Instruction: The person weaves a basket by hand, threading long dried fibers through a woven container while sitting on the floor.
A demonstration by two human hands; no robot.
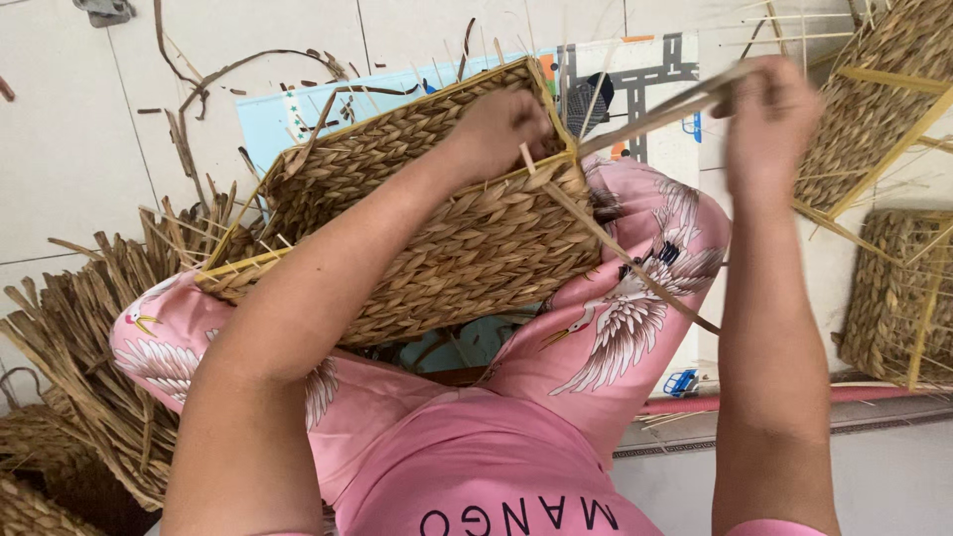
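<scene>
Pale floor tiles (79,129) fill the background, littered with dark scraps of fibre; a printed play mat (655,69) in light blue and white lies beyond the basket, under it and toward the far edge. Beside the basket's near-left end a heap of dried straw (89,328) fans out across the tiles; to the right of the basket, well apart, two more woven pieces (884,109) with pale frames rest on the floor.

Across the person's lap, on pink trousers (615,328) patterned with white cranes, sits the basket (437,228) — a rectangular woven thing on a pale frame, its long axis running from near-left to far-right, tilted with the open mouth facing up and away. The left hand (501,129) is on the basket's far-right corner, fingers curled over the rim and closed on it; it is the nearer hand to the basket. The right hand (769,119) is raised off to the right of that corner, apart from the basket, fingers pinched shut on a flat pale strip (655,114); the strip runs taut from the hand back to the corner under the left hand. A second strip (635,263) slants from that corner down over the right knee.
</scene>
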